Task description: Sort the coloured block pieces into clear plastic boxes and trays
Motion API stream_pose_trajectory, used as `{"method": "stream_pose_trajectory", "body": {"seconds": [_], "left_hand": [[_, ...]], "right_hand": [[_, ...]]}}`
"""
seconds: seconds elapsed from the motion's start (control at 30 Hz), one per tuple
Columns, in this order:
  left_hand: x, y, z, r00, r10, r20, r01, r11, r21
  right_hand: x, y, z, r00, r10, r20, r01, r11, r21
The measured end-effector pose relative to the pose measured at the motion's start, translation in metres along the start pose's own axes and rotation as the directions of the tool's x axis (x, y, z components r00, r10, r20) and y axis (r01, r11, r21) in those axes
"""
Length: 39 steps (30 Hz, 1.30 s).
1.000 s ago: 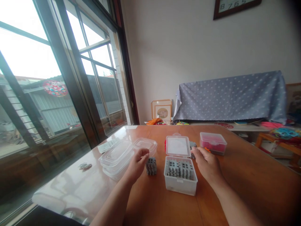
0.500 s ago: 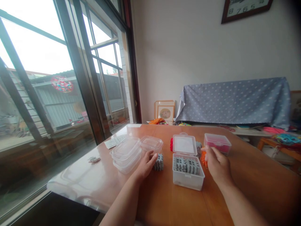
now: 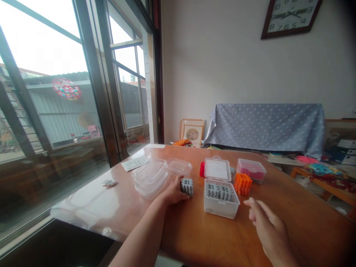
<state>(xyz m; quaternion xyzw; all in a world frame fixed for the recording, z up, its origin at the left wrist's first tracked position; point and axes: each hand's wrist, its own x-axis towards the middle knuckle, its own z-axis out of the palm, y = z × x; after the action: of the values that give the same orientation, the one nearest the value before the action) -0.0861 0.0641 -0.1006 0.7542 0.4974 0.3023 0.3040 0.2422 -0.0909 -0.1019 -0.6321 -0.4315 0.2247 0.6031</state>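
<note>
My left hand (image 3: 175, 191) is wrapped round the left side of a stack of grey interlocking plastic pieces (image 3: 187, 186) on the table. My right hand (image 3: 271, 228) is off to the right, its fingers curled in and the thumb against them; nothing shows in it. Between my hands stands an open clear plastic box (image 3: 221, 209) holding grey notched pieces (image 3: 219, 191) in rows, its lid (image 3: 217, 170) tipped back behind it. An orange stack of similar pieces (image 3: 243, 184) sits right of the box. Red pieces (image 3: 202, 169) show partly behind the lid.
A closed clear box with pink contents (image 3: 251, 170) stands at the back right. Stacked clear containers (image 3: 151, 180) and another clear lid or container (image 3: 179, 167) lie left of centre. Farther left are a printed sheet (image 3: 134, 163) and a small grey item (image 3: 109, 183). A window borders the table's left.
My right hand has drawn back toward me from beside the orange pieces, which now show fully. My left hand has closed round the grey stack. The camera view has tilted up slightly.
</note>
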Motion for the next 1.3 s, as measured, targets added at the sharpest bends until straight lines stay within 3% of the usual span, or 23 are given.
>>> {"method": "stream_pose_trajectory", "body": {"seconds": [0.23, 0.57, 0.7, 1.0, 1.3], "left_hand": [[0.001, 0.003, -0.004, 0.999, 0.022, 0.040, -0.027, 0.993, 0.117], [-0.007, 0.006, -0.001, 0.997, 0.078, 0.015, -0.080, 0.986, 0.145], [-0.023, 0.009, 0.001, 0.992, 0.121, -0.021, -0.117, 0.982, 0.146], [-0.076, 0.039, 0.010, 1.000, 0.028, 0.011, -0.029, 0.978, 0.205], [-0.103, 0.056, 0.032, 0.997, 0.042, -0.061, -0.029, 0.979, 0.203]], "right_hand": [[-0.010, 0.016, 0.001, 0.998, 0.032, 0.046, -0.026, 0.993, -0.112], [-0.008, 0.007, 0.009, 1.000, -0.009, 0.025, 0.013, 0.983, -0.183], [-0.006, 0.007, 0.012, 0.999, -0.034, 0.010, 0.036, 0.982, -0.185], [-0.003, 0.009, 0.013, 0.998, -0.061, 0.029, 0.065, 0.981, -0.181], [-0.003, 0.009, 0.010, 0.991, -0.115, 0.073, 0.127, 0.974, -0.188]]}}
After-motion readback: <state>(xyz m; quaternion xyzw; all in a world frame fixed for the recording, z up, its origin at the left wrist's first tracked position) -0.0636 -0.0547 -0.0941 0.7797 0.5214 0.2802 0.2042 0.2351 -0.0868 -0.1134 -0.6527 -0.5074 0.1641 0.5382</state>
